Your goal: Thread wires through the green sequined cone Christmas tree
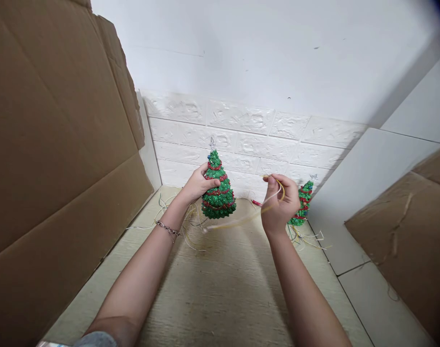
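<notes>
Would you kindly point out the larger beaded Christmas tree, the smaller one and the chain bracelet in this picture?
Larger beaded Christmas tree [220,198]: head view, on its green middle.
Smaller beaded Christmas tree [305,198]: head view, on its upper body.
Chain bracelet [167,229]: head view, on the links at the left wrist.

At 12 o'clock, 1 tree [218,188] sits in the left hand [200,183], with a second tree [304,205] at 1 o'clock and loose wires [306,238] on the mat [213,289] around its base. A wall [241,140] rises behind both trees, between a cardboard sheet [61,144] at 10 o'clock and another sheet [396,236] at 2 o'clock.
</notes>
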A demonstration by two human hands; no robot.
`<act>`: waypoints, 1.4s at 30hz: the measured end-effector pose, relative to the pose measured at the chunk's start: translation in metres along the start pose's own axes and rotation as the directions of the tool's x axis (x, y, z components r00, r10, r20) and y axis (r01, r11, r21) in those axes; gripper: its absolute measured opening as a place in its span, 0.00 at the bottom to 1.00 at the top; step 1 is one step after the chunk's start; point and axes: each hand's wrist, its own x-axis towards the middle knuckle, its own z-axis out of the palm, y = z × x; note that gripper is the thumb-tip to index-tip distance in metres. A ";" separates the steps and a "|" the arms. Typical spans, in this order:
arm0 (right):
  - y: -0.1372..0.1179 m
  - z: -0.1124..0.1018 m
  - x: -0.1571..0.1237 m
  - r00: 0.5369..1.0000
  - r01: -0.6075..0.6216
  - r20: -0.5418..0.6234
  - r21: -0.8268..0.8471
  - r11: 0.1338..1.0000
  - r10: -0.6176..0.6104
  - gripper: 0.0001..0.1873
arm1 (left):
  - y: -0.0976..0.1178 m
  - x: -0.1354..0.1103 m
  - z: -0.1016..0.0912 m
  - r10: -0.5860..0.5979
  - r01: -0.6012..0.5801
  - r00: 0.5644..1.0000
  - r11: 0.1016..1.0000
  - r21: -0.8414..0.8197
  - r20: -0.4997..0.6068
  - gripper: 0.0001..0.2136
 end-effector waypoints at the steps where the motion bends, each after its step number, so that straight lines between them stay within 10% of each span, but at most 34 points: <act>1: -0.004 0.001 -0.002 0.999 -0.024 0.031 0.028 0.999 0.023 0.09 | 0.000 0.000 0.000 0.002 -0.002 1.000 1.000 0.003 0.006 0.30; 11: -0.022 0.013 -0.018 0.902 -0.016 0.430 0.152 0.988 -0.051 0.05 | 0.003 -0.002 0.005 -0.055 0.057 0.998 0.997 0.052 -0.023 0.27; 17: -0.010 0.019 -0.030 0.903 -0.247 0.411 0.255 0.935 0.126 0.02 | 0.009 -0.005 0.012 -0.134 0.136 0.990 0.990 0.042 -0.038 0.27; 30: -0.016 0.015 -0.021 0.916 0.151 0.359 0.106 0.983 -0.179 0.06 | 0.007 -0.007 0.020 -0.152 0.155 0.988 0.983 0.094 -0.039 0.28; 42: -0.012 0.018 -0.027 0.914 -0.072 0.406 0.159 0.985 0.002 0.03 | 0.002 -0.005 0.019 -0.146 0.146 0.989 0.983 0.111 -0.011 0.28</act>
